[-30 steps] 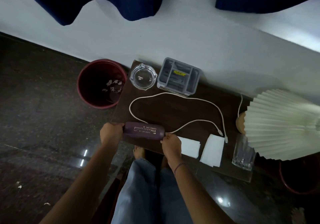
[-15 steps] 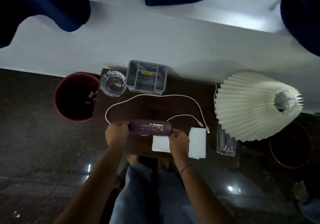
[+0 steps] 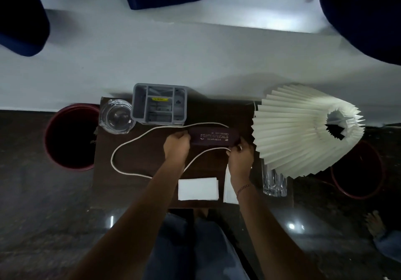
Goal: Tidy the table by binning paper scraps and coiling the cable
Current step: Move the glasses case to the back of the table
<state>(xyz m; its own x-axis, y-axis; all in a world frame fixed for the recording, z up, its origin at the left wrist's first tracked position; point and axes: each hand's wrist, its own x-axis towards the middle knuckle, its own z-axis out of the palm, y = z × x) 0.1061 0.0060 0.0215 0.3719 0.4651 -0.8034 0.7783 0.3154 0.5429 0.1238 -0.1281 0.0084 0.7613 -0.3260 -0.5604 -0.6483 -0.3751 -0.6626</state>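
Both hands, left hand (image 3: 176,144) and right hand (image 3: 240,157), clasped the dark purple spectacle case (image 3: 213,137) by its ends near the counter's (image 3: 130,184) far right corner, and setting it clear of the uncoiled white cable (image 3: 130,147) looked wise.

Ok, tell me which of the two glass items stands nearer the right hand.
The tall ribbed tumbler, beside the right hand under the pleated lampshade. The squat glass ashtray sits at the far-left corner.
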